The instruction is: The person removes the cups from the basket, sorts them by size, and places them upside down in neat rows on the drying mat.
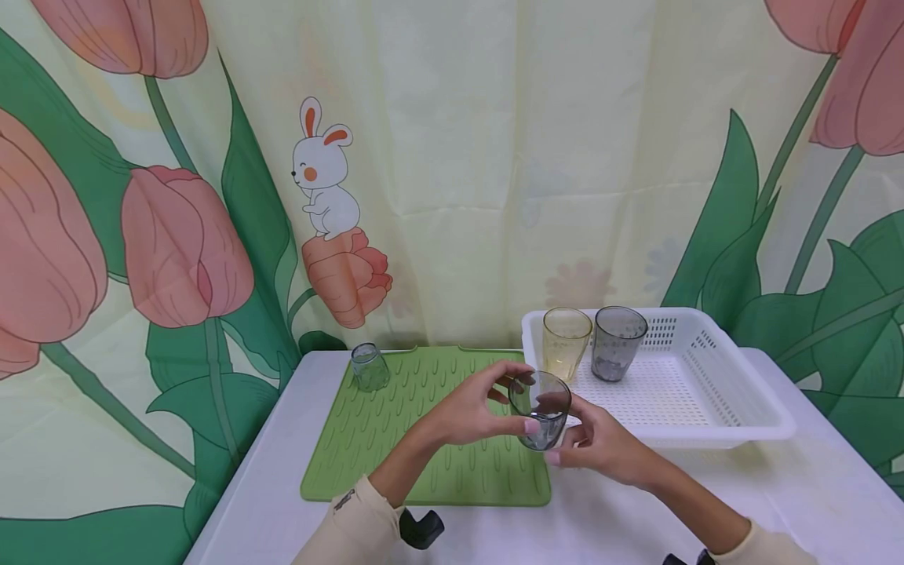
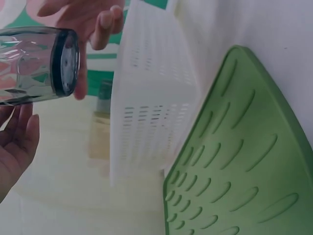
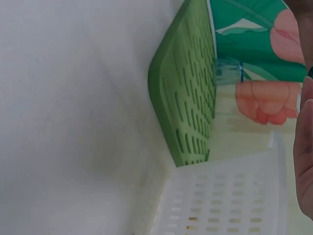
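Your left hand (image 1: 469, 412) grips a grey tumbler (image 1: 540, 410), thumb on the near side and fingers curved round by the rim, while your right hand (image 1: 600, 447) holds it lower, fingers behind the wall and thumb beside the base. Between your hands the tumbler is up in the air, mouth upward.

Before you stands a white-covered table (image 1: 501, 541), with a white basket (image 1: 671, 433) on the right and a green mat (image 1: 360, 447) on the left; seen from your head, the tumbler is over the mat's right edge, just beside the basket's near left corner. Inside the slotted basket, toward its left end, a dark glass (image 1: 619, 345) and a yellow glass (image 1: 567, 345) stand side by side. Near the mat's far left corner sits a small glass (image 1: 370, 369), apparently mouth down.

As for your tumbler, expect it to be stiff, fairly light, and weighted toward the thick base that the left wrist view shows. Its smooth wall would likely slip under damp fingers, and a knock could chip or break it. Your safest hold is probably round the middle of the wall, with support at the base and little pressure on the thin rim; no liquid shows inside
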### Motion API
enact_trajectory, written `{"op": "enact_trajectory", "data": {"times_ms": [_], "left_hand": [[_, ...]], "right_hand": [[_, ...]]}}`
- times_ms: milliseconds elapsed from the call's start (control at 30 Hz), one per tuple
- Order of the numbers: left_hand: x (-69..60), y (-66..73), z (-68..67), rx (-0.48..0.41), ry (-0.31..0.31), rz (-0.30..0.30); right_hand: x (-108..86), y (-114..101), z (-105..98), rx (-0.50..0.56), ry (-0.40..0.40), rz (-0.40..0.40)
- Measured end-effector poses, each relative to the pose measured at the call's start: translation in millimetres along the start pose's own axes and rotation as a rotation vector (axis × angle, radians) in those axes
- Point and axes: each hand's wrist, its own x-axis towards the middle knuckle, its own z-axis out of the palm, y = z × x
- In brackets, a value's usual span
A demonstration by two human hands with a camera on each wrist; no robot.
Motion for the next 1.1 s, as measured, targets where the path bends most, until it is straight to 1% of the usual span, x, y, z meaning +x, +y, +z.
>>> {"op": "enact_trajectory", "data": {"times_ms": [200, 300, 367, 500, 633, 867, 1100], "left_hand": [[-1.6, 3.4, 0.1, 0.003, 0.002, 0.031], [-2.4, 6.1, 0.5, -0.006, 0.0, 0.043], [-2.8, 7.6, 1.0, -0.011, 0.0, 0.042], [-3.7, 8.7, 1.3, -0.024, 0.0, 0.019], [-4.2, 7.8, 0.8, -0.03, -0.002, 0.006], [-4.3, 6.0, 0.0, -0.027, 0.001, -0.001], [-5.3, 4.4, -1.2, -0.029, -0.005, -0.008]], "right_hand": [[1.4, 2, 7, 0.092, -0.029, 0.04], [1.9, 2, 9, 0.115, -0.03, 0.026], [2.3, 3, 10, 0.128, -0.031, 0.008], [3.6, 5, 10, 0.163, -0.041, -0.025], [4.7, 6, 11, 0.19, -0.048, -0.021], [5.5, 8, 13, 0.206, -0.049, 0.014], [4.7, 8, 13, 0.174, -0.033, 0.026]]}}
